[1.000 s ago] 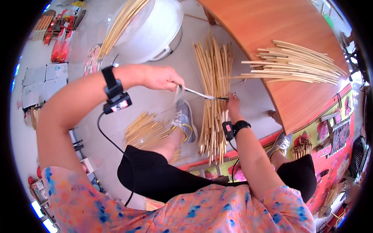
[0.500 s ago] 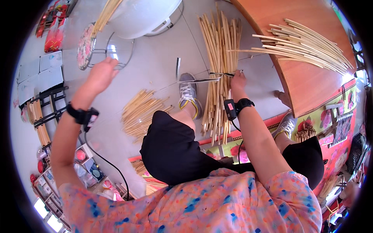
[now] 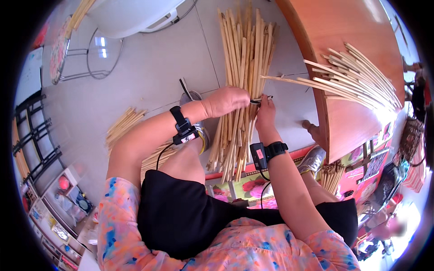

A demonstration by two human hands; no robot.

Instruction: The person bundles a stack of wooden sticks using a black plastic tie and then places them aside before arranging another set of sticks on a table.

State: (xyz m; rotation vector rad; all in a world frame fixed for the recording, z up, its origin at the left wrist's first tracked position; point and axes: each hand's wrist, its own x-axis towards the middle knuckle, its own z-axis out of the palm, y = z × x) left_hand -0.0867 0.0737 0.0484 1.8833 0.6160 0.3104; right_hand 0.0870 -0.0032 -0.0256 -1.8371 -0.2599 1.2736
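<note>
A long bundle of pale wooden sticks [image 3: 238, 58] lies on the floor in front of me, with a thin black-and-white strap [image 3: 255, 101] around its middle. My left hand [image 3: 227, 101] lies across the bundle, closed on the strap. At the bundle's right side, my right hand [image 3: 266, 114] pinches the strap near its short end. Both hands nearly meet over the sticks. Another strip end sticks up beside my left shoe. Some of the strap is hidden behind my left hand.
More sticks [image 3: 357, 77] lie on a brown wooden table [image 3: 352, 122] at the right, one jutting toward the bundle. Loose sticks [image 3: 124, 126] lie on the floor at left. A white tub [image 3: 135, 18] and a wire-framed stool [image 3: 58, 49] stand at the far left.
My left hand has come in from the far left to the bundle and closed on the strap. My right hand stays at the strap. The view has shifted somewhat.
</note>
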